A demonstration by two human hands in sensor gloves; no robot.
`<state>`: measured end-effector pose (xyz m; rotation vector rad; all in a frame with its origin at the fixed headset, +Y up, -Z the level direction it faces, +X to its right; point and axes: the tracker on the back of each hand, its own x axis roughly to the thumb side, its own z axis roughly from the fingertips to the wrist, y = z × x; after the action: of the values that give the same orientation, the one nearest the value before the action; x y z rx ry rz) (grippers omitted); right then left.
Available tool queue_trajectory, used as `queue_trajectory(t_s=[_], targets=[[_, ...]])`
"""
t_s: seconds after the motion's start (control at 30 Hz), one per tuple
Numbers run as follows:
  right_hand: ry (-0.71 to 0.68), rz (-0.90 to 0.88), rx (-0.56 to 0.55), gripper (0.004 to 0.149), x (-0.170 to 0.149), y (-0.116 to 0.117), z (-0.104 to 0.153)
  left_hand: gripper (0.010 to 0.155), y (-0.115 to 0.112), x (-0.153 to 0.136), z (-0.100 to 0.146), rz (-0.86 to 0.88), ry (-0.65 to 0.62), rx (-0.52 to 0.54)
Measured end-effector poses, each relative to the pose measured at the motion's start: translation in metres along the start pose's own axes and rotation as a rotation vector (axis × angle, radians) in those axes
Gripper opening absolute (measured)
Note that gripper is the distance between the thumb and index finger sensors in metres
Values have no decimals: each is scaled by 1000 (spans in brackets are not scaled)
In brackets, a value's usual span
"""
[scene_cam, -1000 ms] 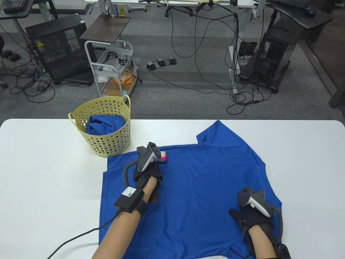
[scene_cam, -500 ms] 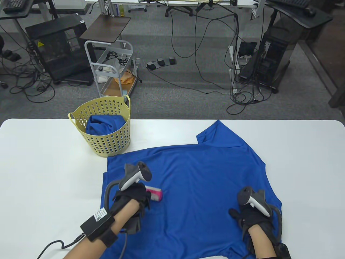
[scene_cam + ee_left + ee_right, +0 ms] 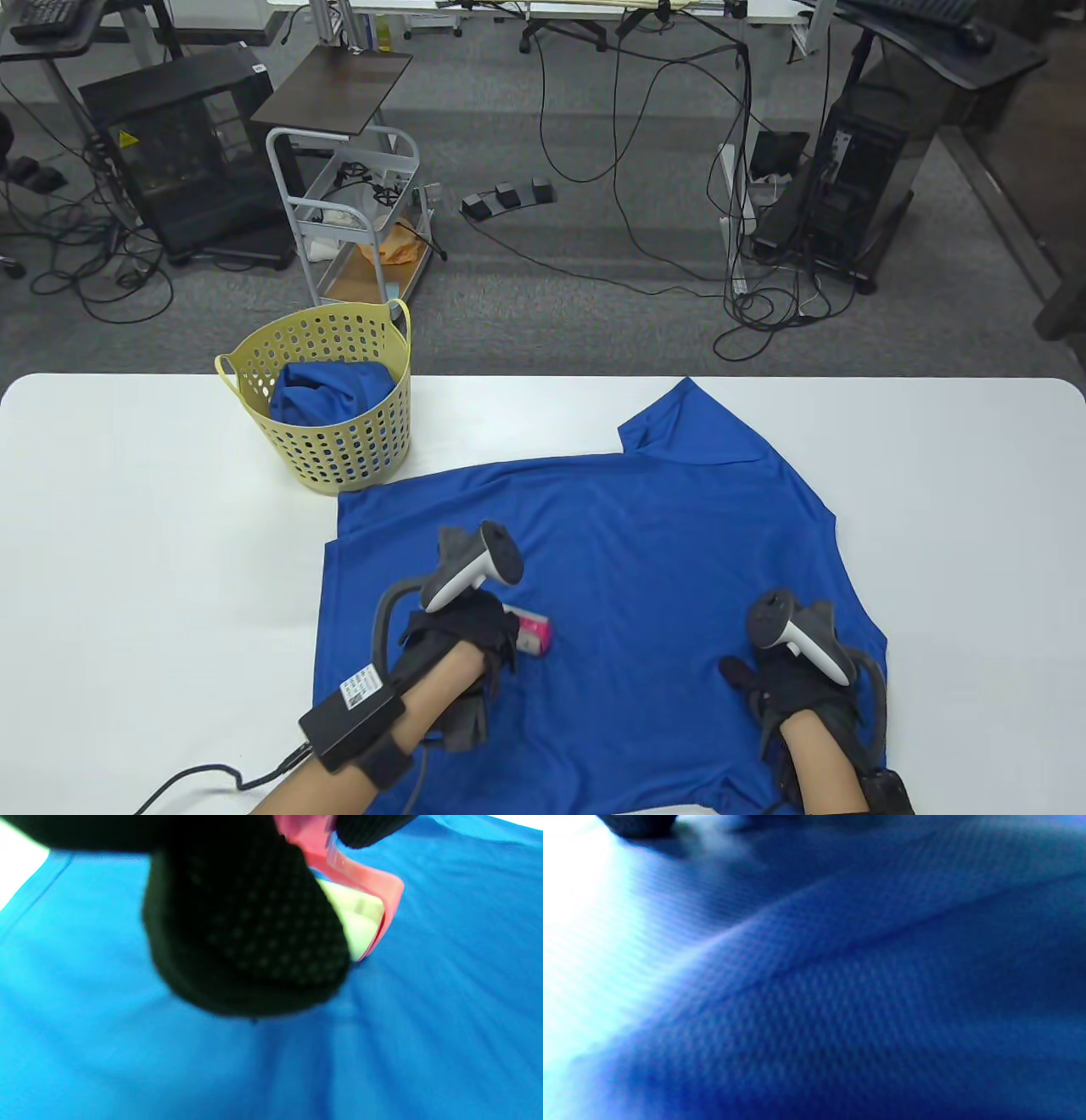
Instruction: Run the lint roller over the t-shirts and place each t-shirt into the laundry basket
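A blue t-shirt lies spread flat on the white table. My left hand grips a pink lint roller whose head lies on the shirt's lower left part. In the left wrist view the gloved fingers wrap the pink roller just above the blue shirt. My right hand rests flat on the shirt near its right edge. The right wrist view shows only close-up blue fabric. A yellow laundry basket at the back left holds another blue t-shirt.
The basket stands just beyond the shirt's top left corner. A cable trails from my left wrist over the table's near edge. Beyond the table's far edge are the floor, a metal cart and cables.
My left hand drew the lint roller from the shirt's upper left toward me, then shifted a little to the right. My right hand stayed pressed on the shirt.
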<state>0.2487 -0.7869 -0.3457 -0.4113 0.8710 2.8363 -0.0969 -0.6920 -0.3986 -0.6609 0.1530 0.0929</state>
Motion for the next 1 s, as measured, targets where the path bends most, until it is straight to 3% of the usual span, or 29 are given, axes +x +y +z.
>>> queue_trajectory(t_s=[0.13, 0.23, 0.3, 0.43, 0.5, 0.67, 0.73, 0.83, 1.0], targets=[[-4, -1, 4, 73, 0, 0, 0, 71, 17, 31, -52, 42, 47, 209], [-8, -11, 7, 74, 0, 1, 0, 77, 16, 35, -77, 7, -10, 189], [-8, -13, 10, 74, 0, 1, 0, 82, 10, 30, -81, 45, -90, 180], [-11, -5, 11, 74, 0, 1, 0, 76, 0, 7, -53, 38, -214, 215], [-14, -7, 10, 74, 0, 2, 0, 70, -9, -12, -23, 36, -239, 193], [-10, -16, 16, 74, 0, 3, 1, 63, -29, -62, 59, -52, -204, -11], [-10, -16, 17, 74, 0, 3, 1, 61, -34, -79, 78, -101, -155, -118], [-13, -18, 14, 73, 0, 3, 1, 59, -41, -104, 91, -84, -149, -177], [-17, -39, 16, 74, 1, 5, 2, 58, -38, -120, 87, -47, -75, -82]])
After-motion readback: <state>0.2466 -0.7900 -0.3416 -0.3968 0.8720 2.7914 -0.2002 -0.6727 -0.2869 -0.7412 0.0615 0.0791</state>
